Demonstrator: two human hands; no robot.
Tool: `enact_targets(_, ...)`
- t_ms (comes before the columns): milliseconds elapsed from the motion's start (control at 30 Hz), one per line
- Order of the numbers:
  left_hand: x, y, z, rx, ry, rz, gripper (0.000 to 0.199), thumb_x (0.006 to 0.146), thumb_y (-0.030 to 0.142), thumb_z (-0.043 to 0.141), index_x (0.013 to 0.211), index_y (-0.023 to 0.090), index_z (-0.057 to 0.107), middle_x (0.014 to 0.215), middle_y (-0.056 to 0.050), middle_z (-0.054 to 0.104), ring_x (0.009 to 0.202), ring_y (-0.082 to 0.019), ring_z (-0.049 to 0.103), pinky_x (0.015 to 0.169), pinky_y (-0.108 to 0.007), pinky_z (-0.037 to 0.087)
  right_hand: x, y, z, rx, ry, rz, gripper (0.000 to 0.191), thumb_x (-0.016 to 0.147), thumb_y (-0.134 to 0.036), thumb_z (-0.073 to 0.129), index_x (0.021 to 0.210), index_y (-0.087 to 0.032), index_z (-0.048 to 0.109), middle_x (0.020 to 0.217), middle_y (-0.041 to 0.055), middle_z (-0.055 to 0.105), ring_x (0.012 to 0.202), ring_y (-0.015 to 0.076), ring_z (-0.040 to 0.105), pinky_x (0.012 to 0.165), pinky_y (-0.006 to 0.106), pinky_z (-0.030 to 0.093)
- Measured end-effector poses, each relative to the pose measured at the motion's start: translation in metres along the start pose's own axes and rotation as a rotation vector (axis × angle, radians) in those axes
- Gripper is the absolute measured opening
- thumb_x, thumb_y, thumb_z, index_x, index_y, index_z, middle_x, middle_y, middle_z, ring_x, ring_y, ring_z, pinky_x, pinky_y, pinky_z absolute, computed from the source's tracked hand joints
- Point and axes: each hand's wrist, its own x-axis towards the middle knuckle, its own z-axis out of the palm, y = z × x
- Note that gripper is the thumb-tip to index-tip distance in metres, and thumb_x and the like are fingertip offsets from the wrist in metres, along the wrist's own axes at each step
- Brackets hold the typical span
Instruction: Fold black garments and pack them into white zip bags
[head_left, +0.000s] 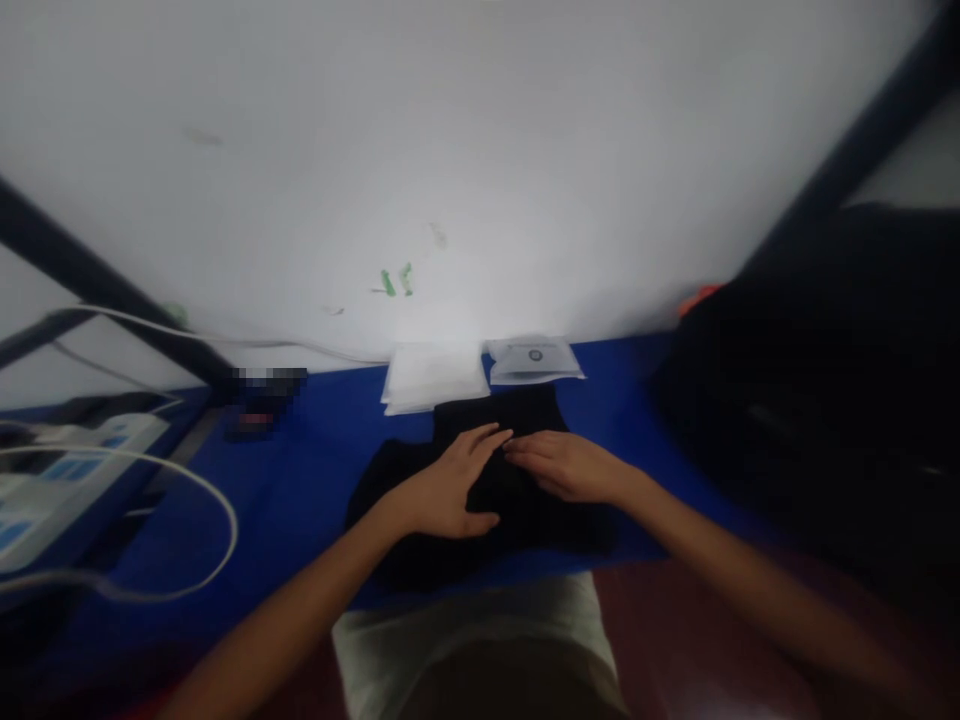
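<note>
A black cloth (517, 510) lies spread on the blue table surface in front of me. My left hand (450, 490) rests on its middle, palm down, with the thumb held away from the fingers. Close to its fingertips is my right hand (566, 465), its fingers pressed together and pointing left on the cloth. Whether the right fingers pinch any fabric is too dark to tell. Behind the cloth lie a stack of white sheets or packets (435, 375) and a clear plastic packet (535, 360) with a small dark round mark.
On the left stand a white and blue power strip (75, 475) and a looping white cable (229, 530). A dark, partly pixelated object (262, 405) lies nearby on the blue surface (322, 420). A large black mass (825, 400) fills the right side. A white wall stands behind.
</note>
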Motion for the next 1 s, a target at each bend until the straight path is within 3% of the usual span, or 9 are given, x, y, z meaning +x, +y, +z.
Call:
enact_targets(100,0.003,0.005,-0.004,0.021,0.030,-0.039,0.096,0.072,0.027,0.074,0.154,0.024,0.023,0.137,-0.014,0.040,0.127,-0.034,0.045,0.108,-0.052,0.041,0.005,-0.001,-0.001,0.005,0.003,0.004,0.047,0.090,-0.012,0.050,0.136,-0.008,0.050,0.134,0.0197,0.059,0.125,0.0278,0.056,0.102,0.044,0.049)
enact_targets(200,-0.007,0.001,-0.013,-0.004,0.113,-0.033,0.086,0.073,0.017,0.066,0.150,0.029,0.031,0.125,-0.009,0.043,0.111,-0.026,0.054,0.099,-0.045,0.049,0.008,-0.002,-0.004,0.000,-0.001,0.001,0.049,0.090,-0.012,0.049,0.138,-0.008,0.048,0.136,0.0195,0.057,0.125,0.0277,0.056,0.102,0.044,0.049)
enact_targets(400,-0.070,-0.027,-0.022,0.020,0.187,-0.085,0.053,0.081,0.014,0.051,0.132,0.029,0.053,0.095,-0.002,0.049,0.085,-0.018,0.055,0.075,-0.032,0.051,0.007,-0.002,-0.008,-0.017,-0.012,0.002,0.048,0.092,-0.013,0.047,0.141,-0.013,0.047,0.139,0.0159,0.057,0.125,0.0259,0.056,0.100,0.045,0.049)
enact_targets(500,-0.094,-0.039,-0.018,0.046,0.248,-0.129,0.045,0.080,0.013,0.050,0.123,0.025,0.054,0.086,0.000,0.049,0.081,-0.018,0.054,0.074,-0.032,0.048,0.007,-0.003,-0.007,-0.018,-0.045,-0.004,0.047,0.092,-0.011,0.047,0.139,-0.012,0.049,0.139,0.0148,0.058,0.125,0.0260,0.056,0.099,0.045,0.049)
enact_targets(567,-0.100,-0.038,-0.019,0.063,0.273,-0.140,0.048,0.080,0.013,0.051,0.126,0.024,0.050,0.092,-0.001,0.051,0.084,-0.019,0.054,0.078,-0.034,0.048,0.009,-0.004,-0.006,-0.018,-0.068,-0.023,0.047,0.091,-0.010,0.047,0.139,-0.012,0.050,0.138,0.0144,0.058,0.125,0.0263,0.056,0.099,0.045,0.049)
enact_targets(667,-0.094,-0.022,-0.023,0.099,0.321,-0.127,0.050,0.083,0.018,0.053,0.132,0.024,0.044,0.100,-0.004,0.050,0.091,-0.021,0.053,0.082,-0.036,0.048,0.011,-0.005,-0.004,-0.005,-0.077,-0.049,0.049,0.090,-0.010,0.048,0.139,-0.012,0.049,0.136,0.0148,0.059,0.127,0.0261,0.055,0.100,0.045,0.048)
enact_targets(767,-0.072,0.001,-0.021,0.171,0.347,-0.054,0.042,0.088,0.025,0.056,0.129,0.022,0.048,0.106,-0.007,0.051,0.098,-0.024,0.052,0.088,-0.039,0.047,0.012,-0.006,-0.003,-0.002,-0.082,-0.040,0.049,0.091,-0.012,0.049,0.139,-0.013,0.050,0.134,0.0149,0.060,0.126,0.0259,0.055,0.101,0.045,0.048)
enact_targets(900,-0.032,0.020,-0.002,0.354,0.226,0.037,0.041,0.086,0.036,0.064,0.121,0.017,0.056,0.116,-0.013,0.055,0.108,-0.031,0.051,0.096,-0.045,0.043,0.012,-0.008,-0.001,-0.009,-0.075,-0.017,0.046,0.092,-0.015,0.050,0.138,-0.014,0.051,0.132,0.0150,0.062,0.124,0.0261,0.056,0.101,0.045,0.047)
enact_targets(1000,-0.012,0.021,0.009,0.458,0.115,-0.001,0.034,0.083,0.038,0.067,0.108,0.016,0.061,0.106,-0.014,0.060,0.102,-0.033,0.054,0.091,-0.047,0.044,0.010,-0.010,-0.002,-0.026,-0.066,-0.001,0.045,0.092,-0.015,0.052,0.137,-0.013,0.052,0.131,0.0149,0.063,0.122,0.0260,0.058,0.101,0.045,0.048)
